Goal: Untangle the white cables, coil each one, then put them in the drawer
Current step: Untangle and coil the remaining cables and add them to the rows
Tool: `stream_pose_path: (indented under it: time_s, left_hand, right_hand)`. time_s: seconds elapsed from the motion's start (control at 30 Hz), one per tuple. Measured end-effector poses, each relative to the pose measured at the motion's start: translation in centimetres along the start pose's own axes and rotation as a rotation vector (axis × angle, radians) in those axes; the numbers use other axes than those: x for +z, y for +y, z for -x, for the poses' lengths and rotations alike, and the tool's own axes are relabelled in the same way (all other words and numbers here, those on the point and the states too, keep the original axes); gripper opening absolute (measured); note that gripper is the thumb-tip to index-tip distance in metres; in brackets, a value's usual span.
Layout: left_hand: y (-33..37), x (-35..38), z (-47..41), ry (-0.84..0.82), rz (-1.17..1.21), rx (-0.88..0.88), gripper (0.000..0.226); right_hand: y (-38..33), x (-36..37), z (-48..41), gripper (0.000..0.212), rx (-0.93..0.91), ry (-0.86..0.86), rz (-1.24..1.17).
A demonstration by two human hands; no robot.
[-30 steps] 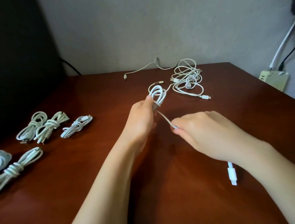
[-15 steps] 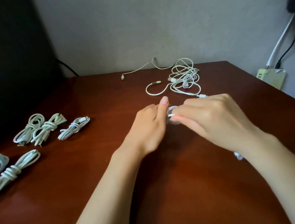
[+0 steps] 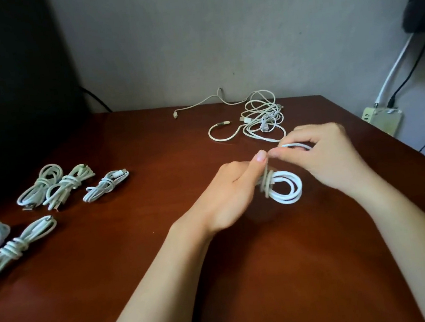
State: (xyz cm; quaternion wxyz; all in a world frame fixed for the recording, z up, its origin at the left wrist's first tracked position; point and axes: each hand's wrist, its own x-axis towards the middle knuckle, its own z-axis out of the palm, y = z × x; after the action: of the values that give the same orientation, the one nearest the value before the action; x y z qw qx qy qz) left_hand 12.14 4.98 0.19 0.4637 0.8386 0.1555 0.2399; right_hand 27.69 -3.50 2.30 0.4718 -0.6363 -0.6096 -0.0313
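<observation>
My left hand [image 3: 232,194] grips a coiled white cable [image 3: 287,188] just above the brown table [image 3: 247,289], with its loops sticking out to the right. My right hand [image 3: 327,157] pinches that cable's free end [image 3: 296,146] close to my left thumb, above the wraps round the coil's middle. A tangle of white cables [image 3: 261,119] lies at the back of the table, against the wall. No drawer is in view.
Several coiled and tied white cables lie on the table's left side: three in a row [image 3: 68,186] and two larger ones [image 3: 12,246] nearer the left edge. A power strip [image 3: 383,121] with cords sits beyond the table's right edge. A dark panel stands at left.
The cable's long tail, which hung under my right hand a second ago, is now wound round the coil. Both hands came together and my right hand lifted the end over the bundle.
</observation>
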Motion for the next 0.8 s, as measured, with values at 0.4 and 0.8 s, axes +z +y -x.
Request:
stream_pose_path:
  time_s: [0.4,0.8]
  left_hand:
    - [0.8,0.5,-0.6,0.324,0.334,0.074,0.026]
    - [-0.8,-0.9,-1.1,0.497,0.569,0.051,0.012]
  right_hand:
    - [-0.2,2.4,-0.3,0.019,0.345,0.002,-0.411]
    - [-1.1,3.7,0.3,0.015,0.182,-0.112,-0.027]
